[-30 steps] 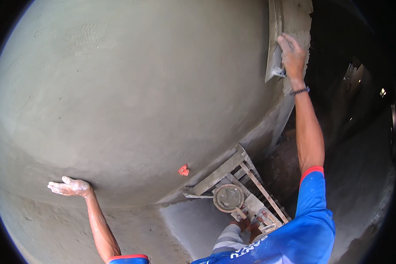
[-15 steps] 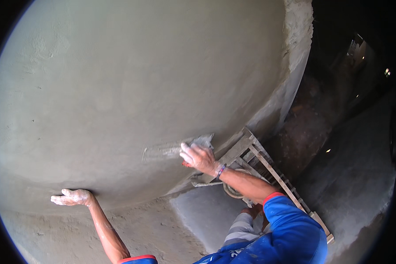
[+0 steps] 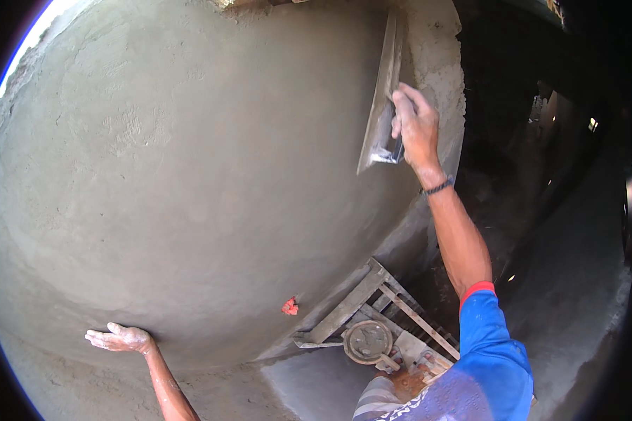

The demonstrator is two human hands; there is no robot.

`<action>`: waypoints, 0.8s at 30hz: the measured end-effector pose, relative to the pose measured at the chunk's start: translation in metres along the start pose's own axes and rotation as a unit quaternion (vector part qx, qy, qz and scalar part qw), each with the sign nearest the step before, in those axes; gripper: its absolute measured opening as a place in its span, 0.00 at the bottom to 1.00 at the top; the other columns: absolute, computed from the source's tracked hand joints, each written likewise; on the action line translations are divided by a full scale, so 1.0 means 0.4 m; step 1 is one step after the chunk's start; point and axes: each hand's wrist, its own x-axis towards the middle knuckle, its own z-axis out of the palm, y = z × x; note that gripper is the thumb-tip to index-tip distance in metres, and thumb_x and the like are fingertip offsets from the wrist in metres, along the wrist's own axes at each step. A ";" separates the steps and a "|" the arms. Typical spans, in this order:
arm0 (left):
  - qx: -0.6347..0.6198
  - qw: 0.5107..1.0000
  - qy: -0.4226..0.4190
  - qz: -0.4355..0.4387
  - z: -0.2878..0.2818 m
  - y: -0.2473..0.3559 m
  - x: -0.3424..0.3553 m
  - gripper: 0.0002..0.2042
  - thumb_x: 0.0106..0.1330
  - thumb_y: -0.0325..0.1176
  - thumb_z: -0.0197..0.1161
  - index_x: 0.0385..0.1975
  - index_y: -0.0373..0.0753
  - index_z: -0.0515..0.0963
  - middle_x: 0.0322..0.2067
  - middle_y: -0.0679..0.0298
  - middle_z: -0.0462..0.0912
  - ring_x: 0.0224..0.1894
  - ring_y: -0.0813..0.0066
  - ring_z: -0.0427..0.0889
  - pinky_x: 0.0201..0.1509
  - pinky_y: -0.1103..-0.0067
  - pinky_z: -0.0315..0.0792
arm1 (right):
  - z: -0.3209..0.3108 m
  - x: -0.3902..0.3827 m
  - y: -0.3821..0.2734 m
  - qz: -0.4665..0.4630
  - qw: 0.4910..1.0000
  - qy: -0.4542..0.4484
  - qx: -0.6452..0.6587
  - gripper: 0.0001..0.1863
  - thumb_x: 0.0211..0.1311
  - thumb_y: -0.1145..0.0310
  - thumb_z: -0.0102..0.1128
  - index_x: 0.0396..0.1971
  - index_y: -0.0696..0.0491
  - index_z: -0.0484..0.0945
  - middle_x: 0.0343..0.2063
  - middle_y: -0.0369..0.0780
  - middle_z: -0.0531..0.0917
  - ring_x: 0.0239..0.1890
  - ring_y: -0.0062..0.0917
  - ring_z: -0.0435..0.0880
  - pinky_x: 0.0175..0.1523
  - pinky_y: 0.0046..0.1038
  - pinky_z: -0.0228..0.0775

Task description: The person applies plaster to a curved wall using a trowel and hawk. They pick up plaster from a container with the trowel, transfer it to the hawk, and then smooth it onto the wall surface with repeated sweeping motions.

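Note:
A wide wall of wet grey plaster [image 3: 189,175] fills most of the head view. My right hand [image 3: 414,126] is raised high on the right and grips the handle of a steel plastering trowel [image 3: 380,98], whose long blade lies nearly upright against the plaster near the wall's right edge. A dark band sits on that wrist. My left hand [image 3: 119,339] is spread flat on the lower left of the wall, fingers apart, smeared with pale plaster and holding nothing.
A small red mark [image 3: 289,306] shows low on the plaster. Below stands a wooden scaffold frame [image 3: 372,309] with a round metal lid or pan [image 3: 366,341] on it. A dark opening and a grey floor [image 3: 569,281] lie to the right.
My right hand has swung the trowel from low on the wall, near the red mark, up to the upper right edge. The left hand has stayed pressed on the wall.

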 end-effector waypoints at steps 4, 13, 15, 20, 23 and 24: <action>-0.005 1.000 -0.007 -0.017 -0.002 0.018 -0.010 0.35 0.76 0.56 0.38 0.72 0.34 0.52 0.73 0.48 0.50 0.75 0.49 0.46 0.76 0.57 0.43 | 0.078 0.077 0.024 -0.102 0.987 0.001 -0.124 0.22 0.64 0.62 0.61 0.50 0.65 0.77 0.34 0.49 0.85 0.27 0.32 0.83 0.34 0.29 0.75; -0.015 1.000 -0.007 -0.003 0.013 0.000 -0.024 0.34 0.76 0.54 0.38 0.72 0.34 0.53 0.73 0.47 0.50 0.75 0.50 0.46 0.76 0.59 0.42 | 0.169 -0.526 0.100 -0.225 0.910 -0.305 -0.166 0.22 0.60 0.66 0.68 0.52 0.58 0.78 0.27 0.44 0.81 0.23 0.37 0.82 0.28 0.35 0.76; -0.005 1.000 0.006 0.002 0.002 -0.011 0.011 0.34 0.76 0.56 0.38 0.72 0.34 0.53 0.73 0.48 0.50 0.75 0.50 0.46 0.76 0.58 0.43 | 0.100 -0.473 0.088 -0.212 0.937 -0.236 -0.147 0.19 0.59 0.67 0.68 0.48 0.59 0.81 0.28 0.45 0.83 0.26 0.36 0.84 0.31 0.33 0.77; -0.005 1.000 -0.018 -0.009 0.005 -0.001 -0.008 0.36 0.75 0.57 0.37 0.72 0.33 0.52 0.73 0.47 0.49 0.76 0.50 0.44 0.76 0.58 0.41 | -0.062 -0.034 0.093 0.062 0.996 0.063 -0.013 0.22 0.65 0.63 0.62 0.53 0.62 0.78 0.22 0.33 0.77 0.14 0.12 0.66 0.17 0.19 0.59; -0.015 1.000 -0.020 -0.008 -0.001 -0.008 -0.004 0.37 0.74 0.58 0.38 0.72 0.31 0.51 0.73 0.45 0.47 0.76 0.49 0.43 0.76 0.58 0.39 | -0.055 0.081 0.071 0.069 0.997 0.024 0.035 0.23 0.67 0.62 0.61 0.56 0.60 0.76 0.17 0.29 0.70 0.13 0.11 0.65 0.18 0.18 0.58; -0.013 1.000 -0.014 -0.001 -0.006 -0.014 0.003 0.37 0.75 0.56 0.38 0.72 0.31 0.51 0.74 0.46 0.47 0.76 0.49 0.43 0.76 0.58 0.39 | -0.024 0.080 0.054 0.057 0.998 -0.019 -0.007 0.22 0.66 0.62 0.62 0.53 0.61 0.78 0.21 0.33 0.76 0.15 0.15 0.70 0.20 0.20 0.63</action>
